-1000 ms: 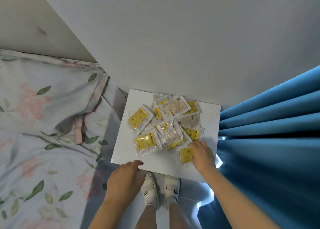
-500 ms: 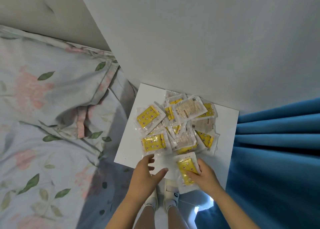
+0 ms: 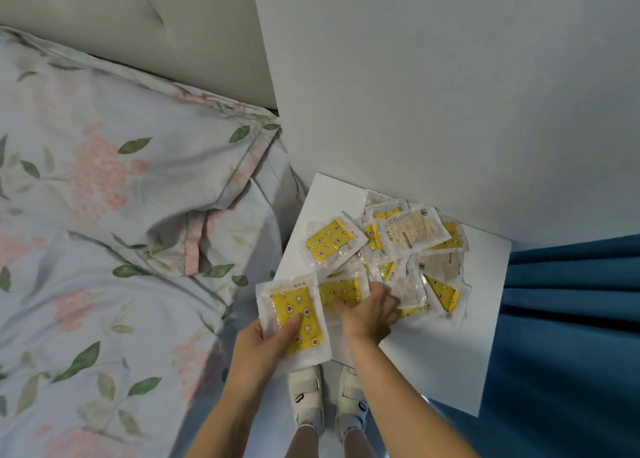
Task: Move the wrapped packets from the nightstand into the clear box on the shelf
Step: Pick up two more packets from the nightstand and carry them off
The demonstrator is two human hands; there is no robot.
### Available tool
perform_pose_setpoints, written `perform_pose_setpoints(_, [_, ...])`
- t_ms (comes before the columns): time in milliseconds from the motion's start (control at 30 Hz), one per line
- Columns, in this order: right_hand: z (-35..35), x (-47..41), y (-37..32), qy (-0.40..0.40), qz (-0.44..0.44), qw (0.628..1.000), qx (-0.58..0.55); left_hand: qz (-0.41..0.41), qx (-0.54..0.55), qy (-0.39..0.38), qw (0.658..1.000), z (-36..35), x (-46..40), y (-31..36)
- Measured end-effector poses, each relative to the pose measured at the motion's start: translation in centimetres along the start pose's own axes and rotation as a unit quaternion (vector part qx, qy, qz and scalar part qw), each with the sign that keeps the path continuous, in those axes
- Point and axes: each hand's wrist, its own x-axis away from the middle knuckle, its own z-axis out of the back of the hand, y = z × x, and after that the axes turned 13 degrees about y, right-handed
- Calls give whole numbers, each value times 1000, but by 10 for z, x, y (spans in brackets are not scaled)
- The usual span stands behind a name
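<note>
Soft dim daylight; slight motion blur; wide-angle edge distortion.

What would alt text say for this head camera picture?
A person's left hand holds one yellow wrapped packet while the right hand reaches onto the pile of packets on a white nightstand, between a floral bed and a blue curtain.

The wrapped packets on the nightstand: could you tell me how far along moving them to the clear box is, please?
Early stage. Nothing looks delivered; the clear box is out of view. In hand: the left hand holds one packet, and the right hand reaches onto the next yellow packet. Left: the pile of packets lying on the nightstand.
</note>
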Motion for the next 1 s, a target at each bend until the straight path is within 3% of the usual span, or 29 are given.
perform_pose_setpoints(167, [-7,-5,4,14,66,989,130,-2,-35,-41,999,15,-3,-1])
perform_pose_setpoints(233, [-5,-5,8,25,81,989,124,1,-23,-72,997,16,-2,-3])
perform_pose_setpoints(300, [1,-4,14,17,84,996,40,-9,-13,-106,994,16,-2,-4])
perform_pose_setpoints(400, [30,5,20,-76,86,980,-165,-27,-3,-151,988,15,-4,-4])
perform_pose_setpoints(533, [81,16,13,-295,89,932,-193,-118,-103,-200,967,12,-7,0])
perform_pose_setpoints(633, [94,17,2,-390,51,900,-190,-90,-104,-256,957,5,-8,1])
perform_pose_setpoints(700, [90,13,-6,-356,-13,902,-242,-62,-68,-256,962,3,-6,4])
perform_pose_setpoints(733, [84,8,-9,-302,-14,916,-264,-57,-48,-241,968,3,-4,5])
perform_pose_setpoints(767, [74,2,-9,-231,23,941,-248,-51,-27,-224,973,4,-3,7])
perform_pose_setpoints(833, [45,-13,-4,-82,163,979,-90,-40,6,-185,982,7,-2,5])
perform_pose_setpoints(900, [18,-19,2,-11,265,958,109,-32,46,-151,987,11,-3,0])
perform_pose_setpoints(1000, [-4,-20,8,-19,353,902,250,-26,98,-125,987,17,-6,-6])
